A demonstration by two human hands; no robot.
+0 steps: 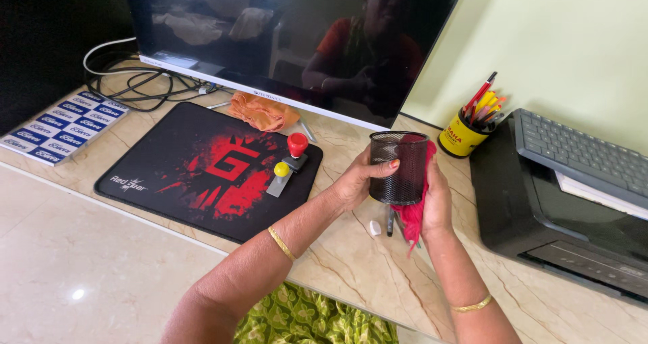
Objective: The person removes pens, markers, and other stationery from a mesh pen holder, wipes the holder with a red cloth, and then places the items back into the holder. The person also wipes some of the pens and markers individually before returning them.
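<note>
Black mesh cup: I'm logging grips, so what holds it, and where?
The left hand grips the black mesh cup by its side wall; the right hand presses a red cloth against its other side.

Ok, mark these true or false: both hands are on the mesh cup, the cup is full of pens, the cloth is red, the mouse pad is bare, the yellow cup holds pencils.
1. Both hands, left hand and right hand, hold the black wire-mesh cup: true.
2. It is full of pens: false, it looks empty.
3. The right hand presses a red cloth to it: true.
4. The black and red mouse pad is bare: false, a small grey stand with red and yellow knobs sits on it.
5. The yellow pencil cup holds pencils: true.
</note>
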